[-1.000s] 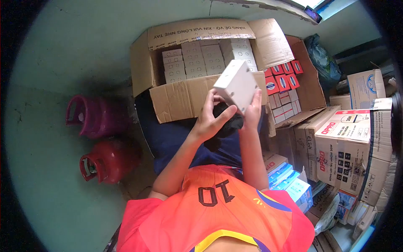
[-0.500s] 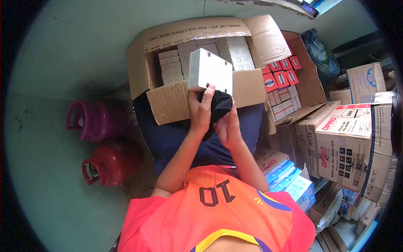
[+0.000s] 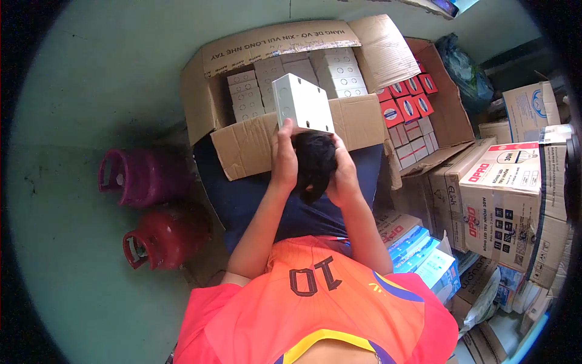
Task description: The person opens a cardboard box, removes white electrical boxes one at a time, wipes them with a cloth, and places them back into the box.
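Observation:
Between my hands is a white square plastic box [image 3: 306,106] with round knockout marks on its side, like an electrical junction box, held tilted above the front flap of a carton. My left hand [image 3: 285,159] is closed on its lower left side. A bunched black cloth [image 3: 315,164] hangs at the box's lower edge, between my palms. My right hand [image 3: 344,173] is closed around the cloth's right side, its fingertips close to the box's lower right corner. Some fingers are hidden behind the cloth and box.
The open carton [image 3: 242,148] holds stacked white boxes [image 3: 341,73]. To its right, another carton [image 3: 451,103] contains red packs [image 3: 407,109]. Purple [image 3: 142,176] and red [image 3: 167,238] gas cylinders stand left. Cardboard boxes [image 3: 500,206] crowd the right side.
My left thumb has shifted from the box's face to its left side. My right hand has risen towards the box's lower right corner, and the black cloth has changed shape.

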### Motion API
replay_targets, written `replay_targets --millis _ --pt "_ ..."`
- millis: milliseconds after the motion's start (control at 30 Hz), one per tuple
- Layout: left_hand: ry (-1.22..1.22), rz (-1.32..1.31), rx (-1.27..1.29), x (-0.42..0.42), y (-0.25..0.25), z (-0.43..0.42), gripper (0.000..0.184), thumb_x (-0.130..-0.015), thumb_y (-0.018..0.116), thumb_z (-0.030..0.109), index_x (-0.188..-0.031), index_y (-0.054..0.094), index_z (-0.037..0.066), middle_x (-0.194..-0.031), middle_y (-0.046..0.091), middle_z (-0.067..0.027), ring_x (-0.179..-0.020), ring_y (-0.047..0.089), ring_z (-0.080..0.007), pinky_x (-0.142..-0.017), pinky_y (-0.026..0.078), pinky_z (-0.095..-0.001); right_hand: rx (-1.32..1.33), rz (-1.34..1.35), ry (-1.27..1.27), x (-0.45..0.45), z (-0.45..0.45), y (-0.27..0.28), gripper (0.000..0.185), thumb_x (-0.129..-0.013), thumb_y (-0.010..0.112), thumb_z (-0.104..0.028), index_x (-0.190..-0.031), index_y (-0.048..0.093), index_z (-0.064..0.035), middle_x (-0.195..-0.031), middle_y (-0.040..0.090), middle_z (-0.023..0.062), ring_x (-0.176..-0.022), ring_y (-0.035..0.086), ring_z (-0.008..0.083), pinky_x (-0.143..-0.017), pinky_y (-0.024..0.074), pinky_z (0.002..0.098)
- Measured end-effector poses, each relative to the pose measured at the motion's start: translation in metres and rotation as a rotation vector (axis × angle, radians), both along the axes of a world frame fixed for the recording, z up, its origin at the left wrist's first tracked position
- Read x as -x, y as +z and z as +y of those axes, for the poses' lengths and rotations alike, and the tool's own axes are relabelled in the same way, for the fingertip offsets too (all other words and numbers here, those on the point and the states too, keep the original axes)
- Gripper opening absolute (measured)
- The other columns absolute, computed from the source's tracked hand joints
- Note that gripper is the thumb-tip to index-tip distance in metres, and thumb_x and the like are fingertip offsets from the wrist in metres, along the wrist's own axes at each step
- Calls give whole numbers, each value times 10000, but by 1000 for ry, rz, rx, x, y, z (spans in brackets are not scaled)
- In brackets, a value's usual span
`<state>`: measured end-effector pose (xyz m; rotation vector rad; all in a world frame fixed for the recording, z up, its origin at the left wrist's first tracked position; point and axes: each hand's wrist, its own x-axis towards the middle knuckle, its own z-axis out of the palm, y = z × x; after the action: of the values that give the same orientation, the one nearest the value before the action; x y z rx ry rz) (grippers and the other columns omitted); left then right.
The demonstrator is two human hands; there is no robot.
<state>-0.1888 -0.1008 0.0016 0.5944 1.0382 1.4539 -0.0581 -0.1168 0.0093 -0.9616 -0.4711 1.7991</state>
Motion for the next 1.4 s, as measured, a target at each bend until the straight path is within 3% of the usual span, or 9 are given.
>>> replay_targets --millis 133,267,467,767,867,967,1100,1233,1400 --pt "-144 -233 -1 14 2 -5 541 -1032 397 456 -1297 604 32 -1188 702 -81 -1067 663 -200 -983 485 -376 -6 141 55 -21 10 1 508 -1052 321 -307 -1489 414 -66 -1327 623 124 -1152 657 223 -975 558 393" --pt "-263 -318 -16 16 -12 -15 577 -1001 412 462 -1324 603 24 -1238 701 -95 -1135 667 -217 -998 497 -402 -53 232 67 -21 24 16 584 -1067 376 -540 -1394 536 -83 -1205 681 99 -1062 695 203 -877 599 375" --pt "-308 -262 -64 27 -29 -24 520 -961 499 361 -1332 592 8 -1260 674 -109 -1156 646 -217 -993 498 -388 12 311 154 -29 33 -4 510 -1009 591 -387 -1414 509 -89 -1226 659 75 -1105 672 187 -927 573 360" --pt "-433 -38 -130 52 -15 -34 489 -863 615 211 -1289 591 -29 -1211 649 -113 -1093 626 -207 -966 489 -340 -84 234 127 -27 33 -4 539 -942 612 -217 -1435 448 -74 -1273 613 133 -1149 658 241 -959 569 384" --pt "-564 123 -181 67 -11 -36 489 -903 678 274 -1289 598 -17 -1223 662 -110 -1133 637 -217 -996 498 -361 -110 207 155 -38 35 -5 536 -929 616 -153 -1433 447 -85 -1271 611 151 -1131 667 240 -942 575 373" --pt "-565 -44 -46 66 -17 -29 776 -944 648 575 -1455 469 19 -1293 644 -113 -1190 639 -240 -990 549 -420 -185 109 125 -50 37 2 530 -915 644 -87 -1416 471 -108 -1196 655 119 -1043 684 202 -903 574 341" --pt "-206 -351 33 56 -26 -25 668 -1035 510 599 -1396 552 39 -1288 667 -99 -1210 641 -214 -1053 505 -407 -467 -411 201 -45 38 15 500 -901 716 -61 -1362 532 -112 -1038 708 42 -925 668 129 -846 533 281" --pt "197 -261 78 22 -24 -10 659 -1047 430 632 -1439 524 110 -1277 661 -61 -1163 645 -193 -953 545 -377 -914 -902 214 -11 11 46 645 -901 744 -103 -1481 466 -58 -1298 660 180 -1193 642 234 -1052 470 363" --pt "146 -652 129 44 -29 -4 533 -1066 397 602 -1321 599 180 -1108 690 -14 -997 685 -183 -785 592 -346 -906 -1056 -477 -19 22 51 635 -933 764 -216 -1424 421 -4 -1222 599 146 -1093 591 264 -990 443 388"
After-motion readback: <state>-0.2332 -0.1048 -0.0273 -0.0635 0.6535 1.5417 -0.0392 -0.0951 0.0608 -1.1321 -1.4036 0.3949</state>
